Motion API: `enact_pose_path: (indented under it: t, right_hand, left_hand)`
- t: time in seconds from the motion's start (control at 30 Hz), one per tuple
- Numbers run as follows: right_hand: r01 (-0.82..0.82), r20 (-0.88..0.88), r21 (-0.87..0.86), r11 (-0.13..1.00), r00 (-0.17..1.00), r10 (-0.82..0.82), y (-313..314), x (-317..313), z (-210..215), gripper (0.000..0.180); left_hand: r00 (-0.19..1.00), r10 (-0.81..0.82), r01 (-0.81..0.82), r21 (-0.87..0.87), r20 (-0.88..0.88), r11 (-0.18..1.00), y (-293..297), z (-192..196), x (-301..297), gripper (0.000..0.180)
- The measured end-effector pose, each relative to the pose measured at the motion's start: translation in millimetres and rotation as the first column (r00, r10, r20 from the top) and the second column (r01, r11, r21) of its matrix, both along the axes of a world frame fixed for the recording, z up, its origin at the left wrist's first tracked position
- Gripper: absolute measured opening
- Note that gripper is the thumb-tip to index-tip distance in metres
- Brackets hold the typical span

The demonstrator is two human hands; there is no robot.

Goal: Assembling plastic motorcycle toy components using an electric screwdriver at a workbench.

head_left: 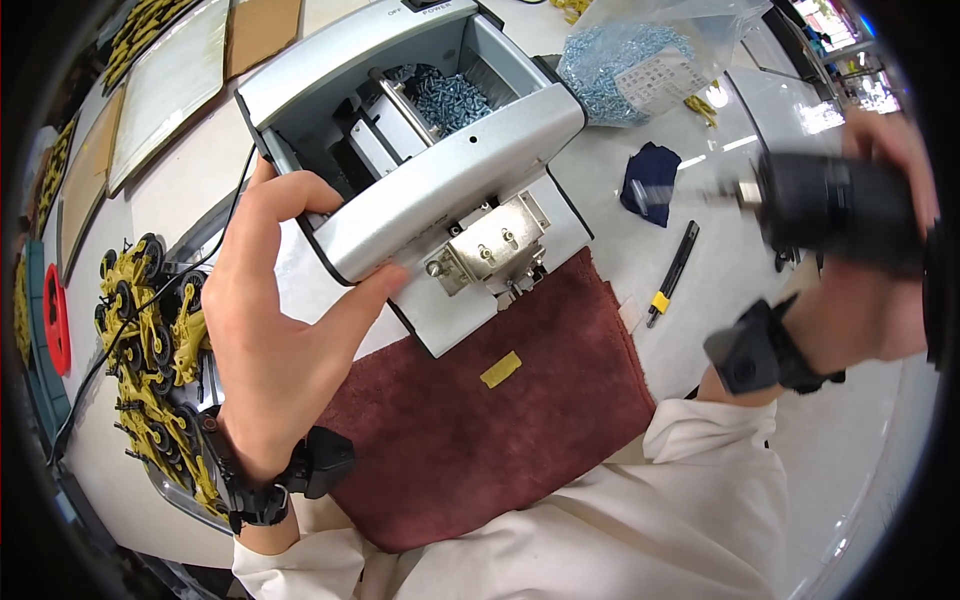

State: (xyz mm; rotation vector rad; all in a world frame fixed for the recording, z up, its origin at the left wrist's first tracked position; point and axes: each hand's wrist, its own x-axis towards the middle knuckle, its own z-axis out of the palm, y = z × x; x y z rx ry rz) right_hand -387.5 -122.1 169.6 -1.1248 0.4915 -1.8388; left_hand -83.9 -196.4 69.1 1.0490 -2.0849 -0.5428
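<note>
My left hand (265,310) grips the near left corner of a silver-grey screw feeder (430,185), fingers over the rim and thumb against its front. Small bluish screws (450,100) lie in the feeder's open top. A metal outlet block (497,245) sticks out at its front. Off to the right, my right hand (868,305) is wrapped round a black electric screwdriver (840,208), its bit pointing left. The driver and hand are smeared by motion. The bit is apart from the feeder, above the table near a dark blue cloth piece (650,183).
A dark red cloth mat (500,430) with a small yellow piece (501,369) lies before the feeder. Yellow toy motorbikes (150,345) fill a tray at left. A bag of screws (625,75) stands behind right. A yellow-and-black utility knife (673,275) lies at right.
</note>
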Motion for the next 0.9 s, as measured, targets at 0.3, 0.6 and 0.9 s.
enact_pose_path:
  t: [0.3,0.6,0.9]
  right_hand:
    - [0.041,0.098,0.232,0.972,0.993,-0.065,59.3,18.9,-82.7,0.058]
    - [0.015,0.242,0.101,0.995,0.97,-0.04,55.7,35.0,-86.4,0.056]
    - [-0.161,0.353,-0.006,0.987,0.923,0.153,65.3,60.2,-64.1,0.047]
  left_hand:
    - [0.998,-0.058,0.058,0.061,0.007,0.996,-3.9,2.7,6.4,0.051]
    - [0.972,0.122,-0.103,-0.106,0.199,0.989,48.8,23.3,9.2,0.071]
    - [0.944,-0.318,0.33,0.281,-0.091,0.901,116.4,0.0,-23.7,0.035]
